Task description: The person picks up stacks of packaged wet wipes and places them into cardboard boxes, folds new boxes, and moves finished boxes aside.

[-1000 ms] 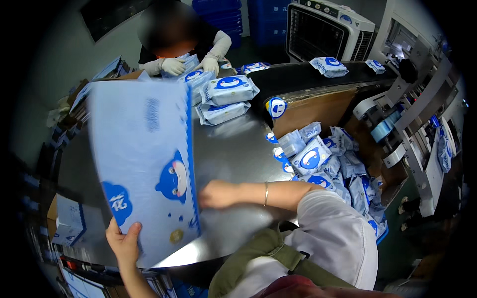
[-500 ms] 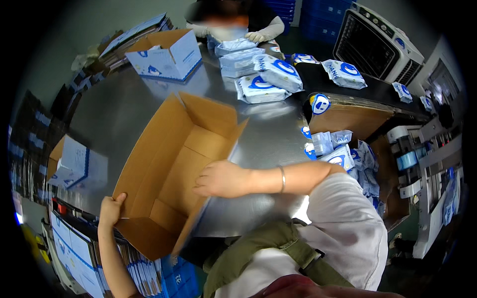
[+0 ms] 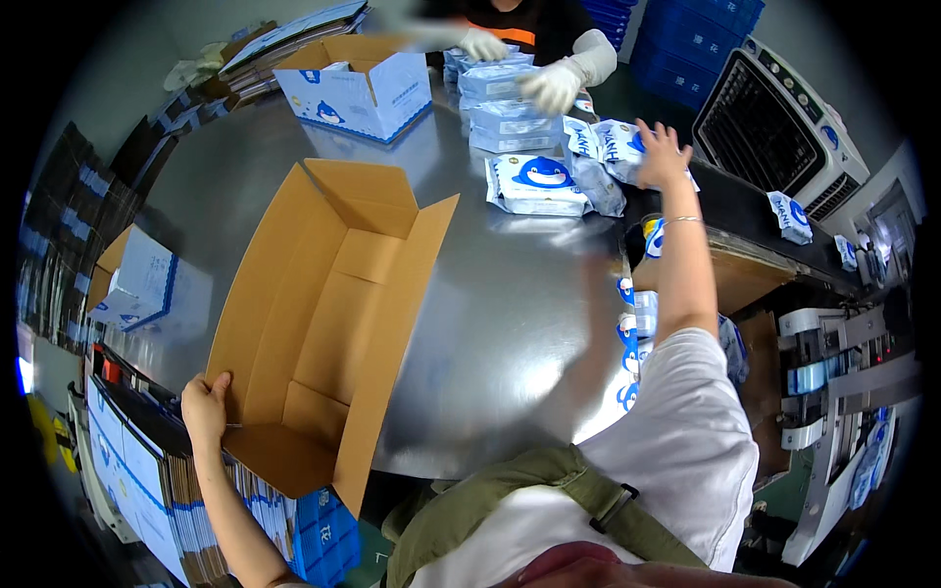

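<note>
A large open cardboard box (image 3: 323,294) lies tilted on the steel table in front of me, its brown inside facing up with nothing in it. My left hand (image 3: 204,407) grips the box's left edge near its lower corner, thumb over the rim. At the far right my right hand (image 3: 664,155) reaches with fingers spread, over a white and blue soft pack of wipes (image 3: 616,147); whether the fingertips touch it I cannot tell. Beside that stands a tilted pack, partly hidden, and a flat wipes pack (image 3: 542,184) lies to the left.
A co-worker's gloved hands (image 3: 551,86) are at stacked packs (image 3: 515,125) across the table. Printed boxes stand at back left (image 3: 355,90) and left (image 3: 137,279). A dark conveyor belt (image 3: 750,211) carries more packs. Flattened cartons (image 3: 162,480) stand below left; an air cooler (image 3: 774,122) stands far right.
My right hand has left the box's right side and moved far right to the packs. The box stays in my left hand. The packs near the belt's end have shifted.
</note>
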The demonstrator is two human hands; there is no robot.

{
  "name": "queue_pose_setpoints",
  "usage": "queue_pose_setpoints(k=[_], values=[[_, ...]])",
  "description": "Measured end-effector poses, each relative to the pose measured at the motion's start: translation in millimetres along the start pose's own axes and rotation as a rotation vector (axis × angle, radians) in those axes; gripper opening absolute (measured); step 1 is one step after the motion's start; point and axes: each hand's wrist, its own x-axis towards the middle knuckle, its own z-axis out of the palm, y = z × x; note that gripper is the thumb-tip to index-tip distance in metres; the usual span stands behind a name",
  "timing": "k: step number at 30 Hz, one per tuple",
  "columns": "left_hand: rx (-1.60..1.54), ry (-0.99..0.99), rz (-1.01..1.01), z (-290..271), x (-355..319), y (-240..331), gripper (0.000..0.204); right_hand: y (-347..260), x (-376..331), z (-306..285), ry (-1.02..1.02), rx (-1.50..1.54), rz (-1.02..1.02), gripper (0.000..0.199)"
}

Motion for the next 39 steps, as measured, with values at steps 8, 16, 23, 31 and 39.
queue_pose_setpoints(k=[8,16,23,31,39], values=[[0.085,0.005,-0.077,2,6,0,0.035,-1,39,3,0.135,0.495,-0.232,0.089],[0.288,0.013,-0.001,3,18,25,0.039,-68,54,-10,-0.35,0.793,-0.405,0.088],[0.324,-0.021,-0.02,13,23,24,0.042,-104,-120,-56,-0.073,0.662,-0.599,0.079],[0.222,-0.039,-0.093,3,14,50,0.04,-191,-173,-125,-0.366,1.974,-0.729,0.081],[0.077,-0.045,-0.073,0,21,25,0.031,-349,-261,-121,-0.961,0.722,-1.405,0.042]])
